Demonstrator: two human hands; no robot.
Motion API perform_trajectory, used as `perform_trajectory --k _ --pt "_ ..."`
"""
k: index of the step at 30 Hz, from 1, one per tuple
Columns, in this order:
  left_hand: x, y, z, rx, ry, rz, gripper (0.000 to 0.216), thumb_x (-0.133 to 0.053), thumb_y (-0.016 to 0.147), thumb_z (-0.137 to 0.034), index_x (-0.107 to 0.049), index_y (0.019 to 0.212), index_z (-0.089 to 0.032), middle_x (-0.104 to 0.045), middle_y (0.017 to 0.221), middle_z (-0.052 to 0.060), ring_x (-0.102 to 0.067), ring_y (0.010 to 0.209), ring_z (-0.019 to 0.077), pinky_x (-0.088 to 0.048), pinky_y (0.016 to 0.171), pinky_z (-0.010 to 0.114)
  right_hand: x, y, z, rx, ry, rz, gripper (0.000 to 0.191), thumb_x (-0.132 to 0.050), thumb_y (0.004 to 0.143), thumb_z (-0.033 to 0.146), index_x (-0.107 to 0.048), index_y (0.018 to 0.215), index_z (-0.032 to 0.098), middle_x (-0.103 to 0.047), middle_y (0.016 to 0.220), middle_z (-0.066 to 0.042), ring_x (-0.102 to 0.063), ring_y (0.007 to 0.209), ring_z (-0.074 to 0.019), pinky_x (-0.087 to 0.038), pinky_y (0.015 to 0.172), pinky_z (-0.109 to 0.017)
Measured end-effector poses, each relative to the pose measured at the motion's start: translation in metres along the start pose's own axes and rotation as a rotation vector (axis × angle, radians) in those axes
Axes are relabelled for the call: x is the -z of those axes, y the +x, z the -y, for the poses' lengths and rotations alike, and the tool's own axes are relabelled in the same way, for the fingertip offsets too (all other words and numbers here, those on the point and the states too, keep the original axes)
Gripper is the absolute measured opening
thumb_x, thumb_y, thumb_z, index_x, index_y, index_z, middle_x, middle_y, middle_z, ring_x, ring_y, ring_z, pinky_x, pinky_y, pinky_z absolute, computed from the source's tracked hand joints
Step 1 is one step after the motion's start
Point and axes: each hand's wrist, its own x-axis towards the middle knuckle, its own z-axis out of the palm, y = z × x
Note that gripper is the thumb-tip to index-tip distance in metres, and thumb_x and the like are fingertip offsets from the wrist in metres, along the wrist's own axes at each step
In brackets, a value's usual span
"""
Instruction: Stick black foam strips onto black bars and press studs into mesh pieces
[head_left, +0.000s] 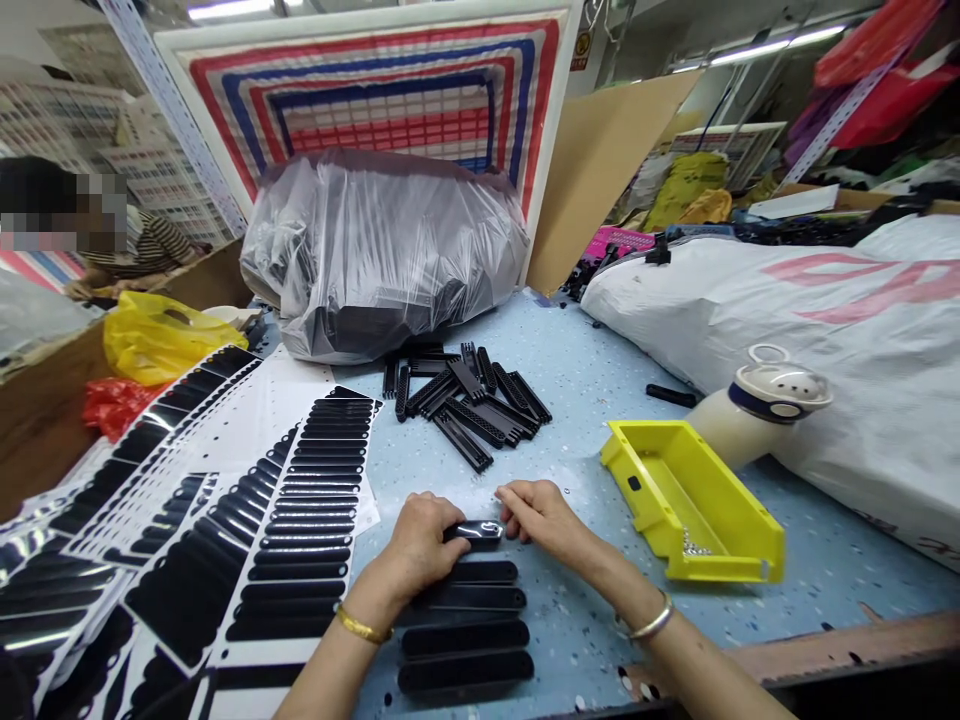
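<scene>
My left hand [424, 540] is closed on the left end of a glossy black strip-shaped piece [480, 532] with rounded ends, low over the table. My right hand [544, 515] is beside the strip's right end, its fingers pinched together; whatever they hold is too small or hidden to make out. Nearer to me, several similar black strips [465, 637] lie in a row, one below another. Beyond my hands is a loose pile of slotted black plastic pieces [472, 395]. On the left spread sheets of black strip-shaped stickers [319, 490].
To the right, a yellow bin [675, 480] holds small silvery bits, with a cream bottle [739, 415] and a large white sack [825, 310] beyond it. A plastic-wrapped bundle [390, 250] stands at the back. Another person [146, 240] sits at far left.
</scene>
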Motion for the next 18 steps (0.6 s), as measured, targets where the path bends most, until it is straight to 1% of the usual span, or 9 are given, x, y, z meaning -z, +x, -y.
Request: perform_trajectory --k 3,4,6,9,12,15,18 --pt "-0.001 0.0 0.001 -0.002 -0.002 -0.008 0.011 -0.069 0.077 -0.021 -0.076 0.085 -0.019 -0.077 0.088 0.006 -0.065 0.088 0.0254 -0.042 0.082 0.035 0.002 -0.007 0.001 0.008 -0.003 0.028 0.03 -0.046 0.087 0.039 -0.063 0.072 0.018 -0.063 0.054 0.0 -0.055 0.046 -0.0135 -0.04 0.046 -0.023" --pt "-0.001 0.0 0.001 -0.002 -0.002 -0.009 0.011 -0.069 0.076 -0.021 -0.076 0.085 -0.019 -0.077 0.087 0.006 -0.065 0.088 0.0255 -0.042 0.082 0.035 0.001 -0.009 0.002 0.018 -0.016 0.026 0.026 -0.051 0.084 0.037 -0.064 0.072 0.018 -0.063 0.055 0.0 -0.056 0.049 -0.0139 -0.04 0.047 -0.023" --pt "-0.002 0.001 0.001 -0.002 -0.001 -0.011 0.01 -0.069 0.076 -0.021 -0.076 0.082 -0.019 -0.076 0.085 0.007 -0.065 0.086 0.0253 -0.043 0.08 0.035 -0.003 -0.011 0.004 0.039 -0.06 0.004 0.024 -0.055 0.081 0.034 -0.062 0.065 0.019 -0.062 0.054 0.0 -0.055 0.053 -0.0144 -0.038 0.05 -0.024" --pt "-0.002 0.001 0.001 -0.001 0.001 -0.011 0.008 -0.069 0.075 -0.022 -0.076 0.08 -0.02 -0.076 0.082 0.006 -0.065 0.084 0.0248 -0.043 0.078 0.034 -0.01 -0.009 0.005 0.057 -0.143 -0.056 0.032 -0.052 0.082 0.032 -0.051 0.052 0.021 -0.056 0.051 0.0 -0.049 0.054 -0.0141 -0.034 0.053 -0.026" --pt "-0.001 0.001 0.001 0.0 0.003 -0.013 0.008 -0.069 0.075 -0.022 -0.076 0.079 -0.019 -0.076 0.081 0.006 -0.065 0.084 0.0248 -0.043 0.078 0.033 -0.016 -0.006 0.005 0.063 -0.206 -0.105 0.035 -0.05 0.083 0.029 -0.044 0.049 0.022 -0.055 0.052 -0.001 -0.046 0.055 -0.0146 -0.032 0.055 -0.028" --pt "-0.001 0.001 0.001 0.0 0.002 -0.019 0.009 -0.068 0.075 -0.022 -0.076 0.08 -0.019 -0.076 0.082 0.007 -0.065 0.085 0.0251 -0.043 0.079 0.033 -0.018 -0.004 0.003 0.067 -0.249 -0.123 0.036 -0.049 0.084 0.029 -0.045 0.049 0.022 -0.056 0.053 -0.002 -0.047 0.056 -0.0155 -0.032 0.057 -0.029" --pt "-0.002 0.001 0.002 -0.002 -0.001 -0.024 0.012 -0.067 0.075 -0.022 -0.076 0.083 -0.02 -0.077 0.086 0.006 -0.065 0.087 0.0248 -0.044 0.08 0.033 -0.016 -0.005 0.004 0.068 -0.27 -0.122 0.039 -0.046 0.088 0.031 -0.052 0.051 0.021 -0.06 0.056 -0.003 -0.051 0.057 -0.0165 -0.035 0.058 -0.029"
